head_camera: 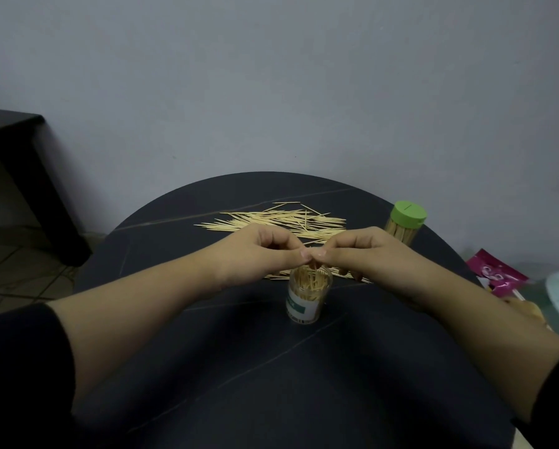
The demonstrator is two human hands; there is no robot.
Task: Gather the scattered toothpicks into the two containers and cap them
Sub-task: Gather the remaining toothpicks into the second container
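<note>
Left hand [258, 251], right hand [365, 254]: fingers curled, tips pinched together directly over open container [305, 299] mouth, likely for straight drop-in. Pinch contents hidden; cannot tell. Loose toothpicks [271, 222] on counter [207, 351] just behind. Capped container [404, 226] parked far right.

Scattered toothpicks [271, 222]; open container [307, 298], capped container [407, 218]

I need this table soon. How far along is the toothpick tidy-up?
Done: the green-lidded container stands capped, toothpicks inside. In hand: left hand and right hand pinch together over the open container, partly filled. To do: the scattered toothpicks on the table, then its cap, not in view.
</note>
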